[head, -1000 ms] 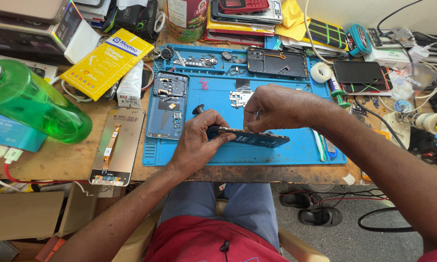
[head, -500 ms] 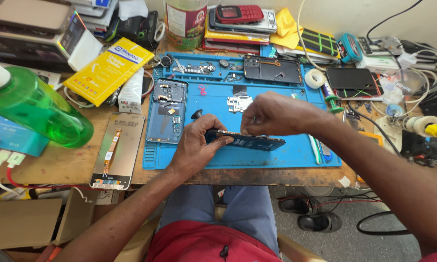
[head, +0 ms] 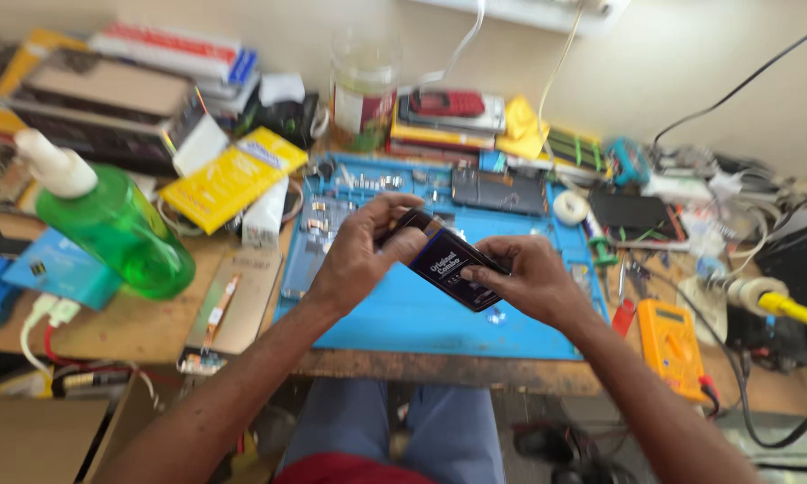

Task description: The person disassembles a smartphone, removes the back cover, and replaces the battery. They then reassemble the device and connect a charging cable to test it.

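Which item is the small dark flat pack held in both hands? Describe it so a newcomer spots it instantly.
Start at the blue work mat in the middle of the wooden bench. Above its centre, the left hand and right hand hold a dark flat pack between them, tilted. Unlike the parts lying on the mat, it is lifted off it, near black with pale lettering on its face.

Work mat [head: 421, 318] bright blue. Held panel [head: 448, 262] dark navy-black, pale print. Bottle [head: 121, 233] translucent green, white cap. Meter [head: 670, 345] orange. Packet [head: 228, 177] yellow. Tabletop [head: 143, 327] brown wood.
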